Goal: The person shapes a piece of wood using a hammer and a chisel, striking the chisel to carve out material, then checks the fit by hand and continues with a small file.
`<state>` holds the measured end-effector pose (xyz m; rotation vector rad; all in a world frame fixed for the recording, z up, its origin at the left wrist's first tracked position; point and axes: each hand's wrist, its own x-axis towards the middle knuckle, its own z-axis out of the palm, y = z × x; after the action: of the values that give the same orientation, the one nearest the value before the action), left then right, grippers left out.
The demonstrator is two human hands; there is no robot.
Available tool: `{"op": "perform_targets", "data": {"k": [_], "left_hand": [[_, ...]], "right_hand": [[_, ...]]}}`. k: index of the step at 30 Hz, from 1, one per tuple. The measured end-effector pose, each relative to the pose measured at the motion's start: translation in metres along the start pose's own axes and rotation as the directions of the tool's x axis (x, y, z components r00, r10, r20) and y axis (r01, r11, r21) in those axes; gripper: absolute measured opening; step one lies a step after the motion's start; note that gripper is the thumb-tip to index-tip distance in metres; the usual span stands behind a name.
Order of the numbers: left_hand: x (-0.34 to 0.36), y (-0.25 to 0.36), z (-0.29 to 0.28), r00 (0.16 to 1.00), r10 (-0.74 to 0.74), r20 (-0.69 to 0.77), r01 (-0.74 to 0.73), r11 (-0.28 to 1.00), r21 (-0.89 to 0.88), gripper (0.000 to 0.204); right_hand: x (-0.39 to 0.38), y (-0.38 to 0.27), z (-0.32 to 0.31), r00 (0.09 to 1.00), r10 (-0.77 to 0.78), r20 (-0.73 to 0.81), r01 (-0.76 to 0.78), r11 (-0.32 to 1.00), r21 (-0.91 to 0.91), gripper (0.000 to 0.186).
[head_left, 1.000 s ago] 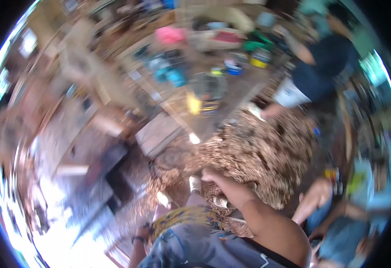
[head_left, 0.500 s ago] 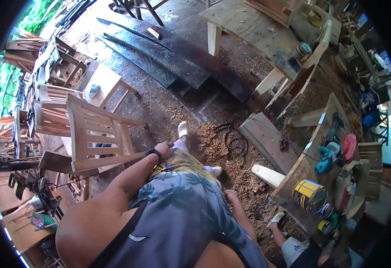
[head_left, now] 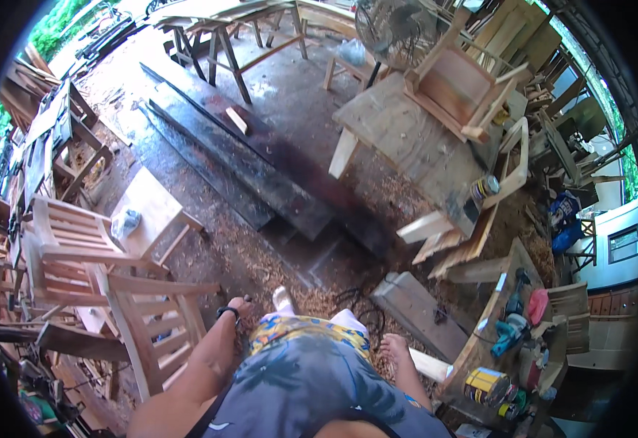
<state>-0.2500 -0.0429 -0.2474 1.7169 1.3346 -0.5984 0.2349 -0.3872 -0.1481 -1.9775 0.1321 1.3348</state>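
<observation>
My left hand (head_left: 237, 306), with a dark band on its wrist, is held out beside my body near the end of a slatted wooden chair (head_left: 160, 334). Its fingers look curled; whatever they may hold is too small to make out. On the other side, my right hand (head_left: 395, 347) hangs by my shorts (head_left: 311, 328), fingers loosely apart and nothing visible in them. Close to it are a pale wooden leg (head_left: 430, 363) of the low workbench and a thick wooden block (head_left: 424, 312) on the floor.
Long dark boards (head_left: 246, 171) lie on the floor ahead. A yellow can (head_left: 485, 385) and a teal power tool (head_left: 507, 334) rest on the workbench (head_left: 472, 350) at right. Beyond stands a plywood table (head_left: 406, 131) with a chair frame (head_left: 457, 91). Shavings and a dark cable (head_left: 377, 314) lie near my feet.
My view has tilted up, bringing in the far tables and a fan. My left hand has moved off my clothing and outward; my right hand's fingers have loosened. The person at lower right is out of view.
</observation>
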Motion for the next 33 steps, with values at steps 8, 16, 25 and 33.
{"op": "perform_targets", "data": {"k": [8,16,25,33], "left_hand": [[-0.022,-0.032,-0.06,0.905,-0.424,-0.026,0.286,0.654,-0.7,0.039],[-0.015,-0.054,-0.02,0.974,-0.195,0.117,0.198,0.98,-0.009,0.041],[0.014,-0.087,-0.059,0.951,-0.306,-0.044,0.247,0.837,-0.488,0.046],[0.084,-0.166,-0.214,0.991,-0.134,0.022,0.135,0.97,-0.202,0.048]], "right_hand": [[0.031,-0.092,0.074,0.988,0.143,0.066,-0.12,0.955,-0.272,0.014],[0.162,-0.213,0.161,0.961,0.255,0.112,-0.153,0.821,-0.551,0.013],[0.167,-0.439,0.352,0.939,-0.185,0.29,0.322,0.766,-0.556,0.014],[0.165,-0.456,0.45,0.98,0.027,0.199,0.144,0.594,-0.791,0.019]]}}
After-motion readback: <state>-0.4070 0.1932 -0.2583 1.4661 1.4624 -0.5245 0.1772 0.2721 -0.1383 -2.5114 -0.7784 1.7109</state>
